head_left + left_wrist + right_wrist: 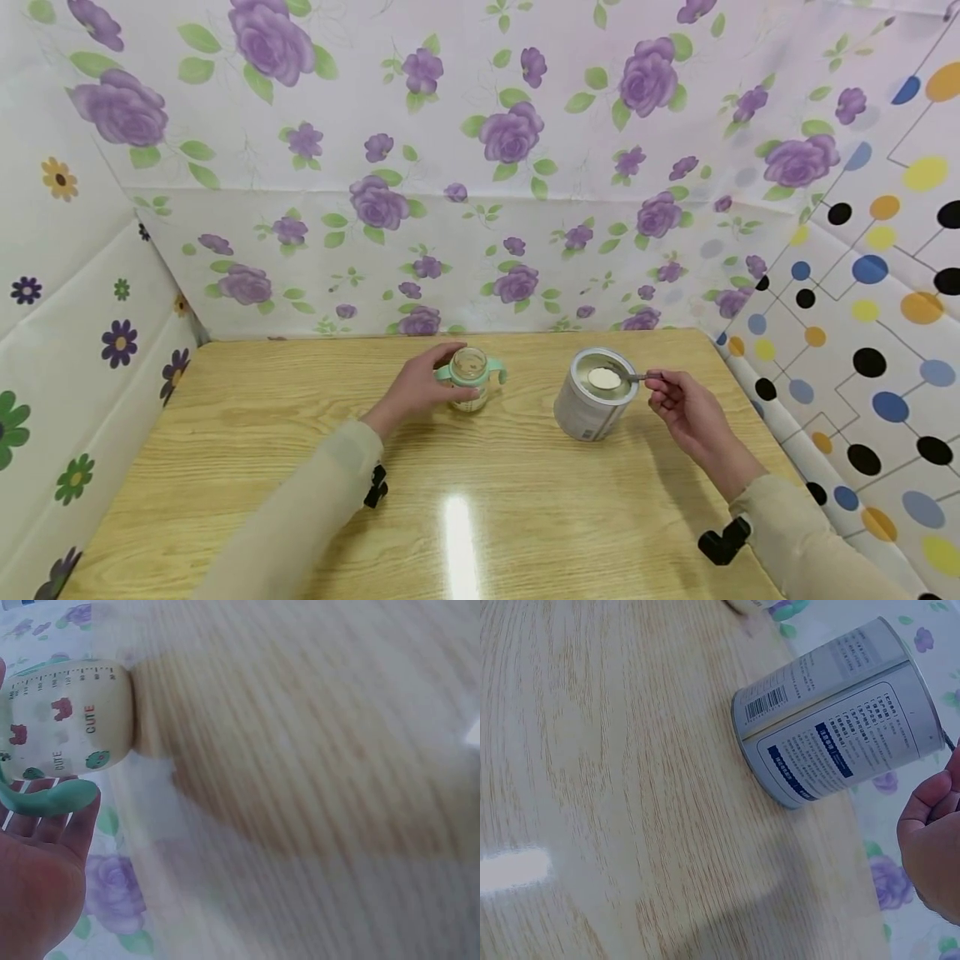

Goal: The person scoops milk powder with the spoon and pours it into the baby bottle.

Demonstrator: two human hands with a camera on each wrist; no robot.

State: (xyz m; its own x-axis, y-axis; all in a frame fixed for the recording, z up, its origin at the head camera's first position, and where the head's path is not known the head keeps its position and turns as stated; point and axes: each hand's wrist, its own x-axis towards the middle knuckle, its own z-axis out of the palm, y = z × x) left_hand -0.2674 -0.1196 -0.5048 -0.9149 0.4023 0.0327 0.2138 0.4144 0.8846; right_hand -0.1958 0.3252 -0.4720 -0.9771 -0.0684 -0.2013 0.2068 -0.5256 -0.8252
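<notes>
My left hand [420, 385] grips an open baby bottle [470, 392], its thumb in front and its fingers behind. The clear bottle has mint-green handles [56, 798] and printed measuring marks, and stands on the table. To its right is an open metal can [588, 415] of pale powder, upright, with a barcode and printed text on its side. My right hand [692, 417] pinches the thin dark handle of a spoon [639, 377] at the can's right rim. White powder [603, 379] is heaped on the spoon's bowl, within the can's mouth. The right wrist view cuts off most of my right hand [937, 840].
Both things stand toward the back of a wooden table [517, 508]. A flowered cloth [450, 250] hangs behind its rear edge, a dotted cloth [870, 333] on the right and another flowered cloth [82, 367] on the left. Light glares off the tabletop near the front.
</notes>
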